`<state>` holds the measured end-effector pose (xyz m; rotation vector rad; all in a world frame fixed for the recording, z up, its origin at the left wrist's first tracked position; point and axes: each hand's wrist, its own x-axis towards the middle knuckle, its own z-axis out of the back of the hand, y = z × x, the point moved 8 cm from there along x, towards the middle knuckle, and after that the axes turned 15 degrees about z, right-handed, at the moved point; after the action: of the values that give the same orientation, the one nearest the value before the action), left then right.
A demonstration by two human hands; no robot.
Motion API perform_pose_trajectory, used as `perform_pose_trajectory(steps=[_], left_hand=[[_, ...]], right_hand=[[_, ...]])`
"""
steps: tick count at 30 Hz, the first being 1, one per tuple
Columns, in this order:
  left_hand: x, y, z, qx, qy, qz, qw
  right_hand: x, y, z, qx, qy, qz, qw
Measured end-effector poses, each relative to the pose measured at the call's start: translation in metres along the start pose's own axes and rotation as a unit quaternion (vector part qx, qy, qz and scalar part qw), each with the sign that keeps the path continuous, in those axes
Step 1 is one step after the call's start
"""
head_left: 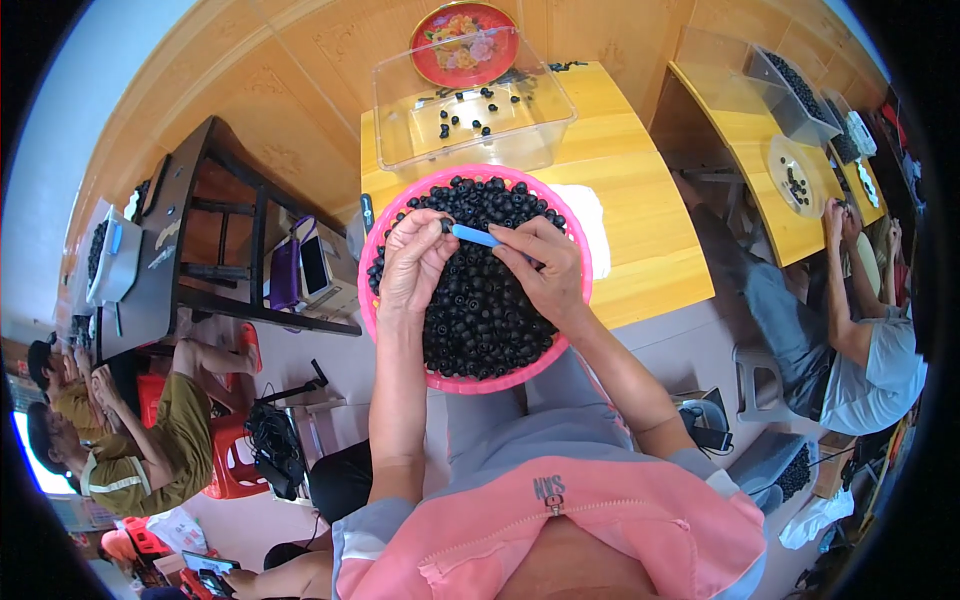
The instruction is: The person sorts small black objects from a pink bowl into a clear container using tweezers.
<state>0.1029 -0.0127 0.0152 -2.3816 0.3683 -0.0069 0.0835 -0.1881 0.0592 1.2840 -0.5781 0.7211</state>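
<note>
My left hand [412, 262] pinches a small black ring-like part [446, 226] between thumb and fingertips. In my right hand [545, 268] is a slim blue-handled tool [476, 235], its end pointed left at that part; the tip is too small to make out. Both hands are above a pink plastic basket [480, 384], which appears to rest on my lap against the table edge. Heaped inside it are many small round black parts [480, 325], each with a hole.
A clear plastic bin [545, 140] with several black parts stands on the yellow table [640, 220], a red floral tray [430, 60] behind it. A white cloth [592, 215] lies beside the basket. People sit working at a dark table [150, 270] on the left and another yellow table [740, 120] on the right.
</note>
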Motion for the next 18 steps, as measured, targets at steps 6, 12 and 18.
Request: perform_pose_trajectory(steps=[6, 12, 18], left_hand=[[0.0, 0.0005, 0.0012, 0.006, -0.006, 0.001, 1.0], [-0.0002, 0.0004, -0.0012, 0.005, 0.003, -0.001, 1.0], [0.0003, 0.0005, 0.0007, 0.008, 0.0, -0.002, 1.0]], right_hand=[[-0.0001, 0.0006, 0.0002, -0.005, 0.0, 0.008, 1.0], [-0.0007, -0.0003, -0.0004, -0.001, -0.003, 0.002, 1.0], [0.0002, 0.0016, -0.0002, -0.003, -0.002, 0.01, 1.0]])
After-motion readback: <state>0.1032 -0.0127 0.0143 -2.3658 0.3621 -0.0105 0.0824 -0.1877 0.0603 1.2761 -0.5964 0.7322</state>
